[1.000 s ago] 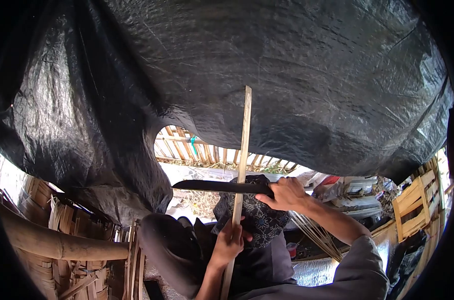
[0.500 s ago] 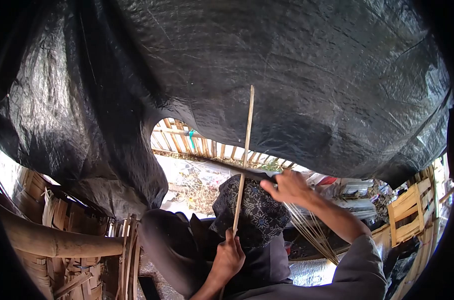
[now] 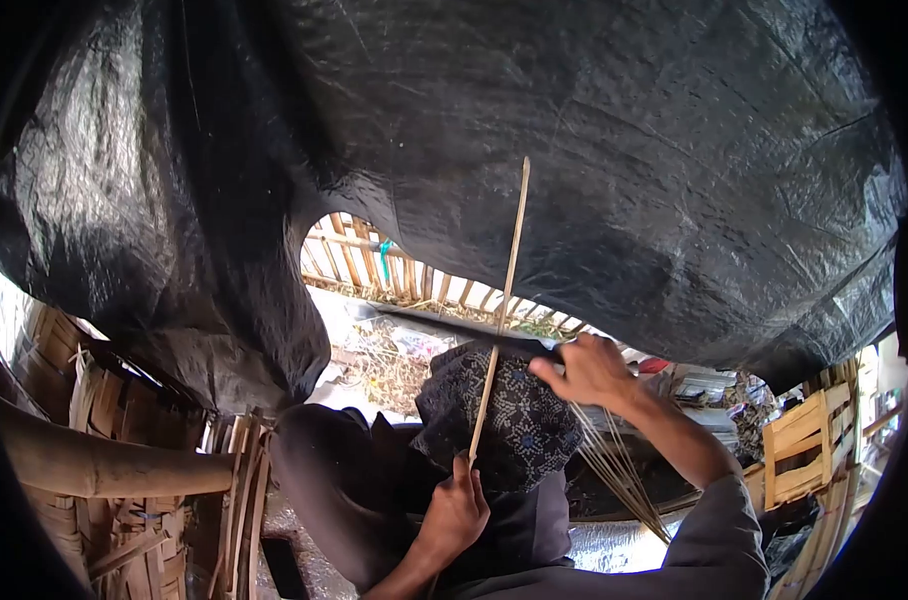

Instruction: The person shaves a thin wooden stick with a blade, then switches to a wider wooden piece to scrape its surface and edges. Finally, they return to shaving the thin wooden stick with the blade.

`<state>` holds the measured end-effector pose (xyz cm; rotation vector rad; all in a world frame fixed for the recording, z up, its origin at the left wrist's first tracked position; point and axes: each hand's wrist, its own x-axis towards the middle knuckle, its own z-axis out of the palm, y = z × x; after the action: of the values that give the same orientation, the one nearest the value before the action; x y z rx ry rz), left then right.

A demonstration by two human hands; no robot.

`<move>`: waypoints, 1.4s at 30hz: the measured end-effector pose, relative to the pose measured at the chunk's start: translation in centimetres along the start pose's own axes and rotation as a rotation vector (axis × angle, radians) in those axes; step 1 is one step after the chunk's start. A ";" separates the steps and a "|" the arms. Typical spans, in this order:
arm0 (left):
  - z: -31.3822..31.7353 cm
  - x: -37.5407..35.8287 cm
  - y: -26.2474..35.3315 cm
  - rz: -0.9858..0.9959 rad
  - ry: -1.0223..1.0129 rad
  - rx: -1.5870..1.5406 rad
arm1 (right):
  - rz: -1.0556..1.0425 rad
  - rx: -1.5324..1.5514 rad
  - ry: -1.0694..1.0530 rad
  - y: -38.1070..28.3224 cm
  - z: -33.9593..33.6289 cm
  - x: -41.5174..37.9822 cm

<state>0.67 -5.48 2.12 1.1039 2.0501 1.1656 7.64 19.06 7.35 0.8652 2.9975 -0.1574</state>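
Note:
A long, thin bamboo strip (image 3: 515, 240) stands nearly upright in front of me, its top leaning slightly right. Its lower end is pinched in the fingers of my left hand (image 3: 454, 512), low over my lap. My right hand (image 3: 596, 375) is closed round the handle of a long dark knife (image 3: 439, 322), whose blade points left and crosses the strip. Whether the edge bites into the strip cannot be made out. Dark patterned cloth (image 3: 524, 425) covers my knee behind the strip. Several thin strips (image 3: 624, 480) lie in a loose bundle below my right forearm.
Black plastic sheeting (image 3: 594, 150) hangs across the top and left. A thick bamboo pole (image 3: 114, 465) and split bamboo pieces (image 3: 242, 500) are at left. A wooden crate (image 3: 769, 465) stands at right. Beyond the sheet runs a bamboo fence (image 3: 354, 255).
The strip's top has tilted a little to the right. My right hand and the knife have shifted slightly right, while my left hand keeps its hold. The camera view has moved slightly.

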 end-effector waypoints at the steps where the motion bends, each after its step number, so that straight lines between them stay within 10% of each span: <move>1: 0.0 -0.1 0.0 -0.013 -0.004 -0.005 | -0.122 0.027 0.050 -0.7 0.0 -0.7; 11: -0.2 -0.3 -0.3 -0.004 0.001 -0.043 | 0.269 0.003 0.231 2.5 -1.7 4.6; 15: -0.6 0.0 0.3 -0.028 0.004 -0.070 | 0.124 -0.104 -0.071 -0.1 -2.6 1.7; 18: -0.9 0.1 0.8 -0.088 -0.049 -0.100 | -0.116 -0.122 -0.052 -2.2 -1.2 -0.6; 42: 0.0 0.6 -0.7 0.079 0.120 -0.002 | -0.129 0.023 0.230 -1.4 0.3 1.1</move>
<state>0.12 -5.17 1.50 1.1480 2.1118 1.3008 5.95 18.47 7.17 0.7387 3.2733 -0.0998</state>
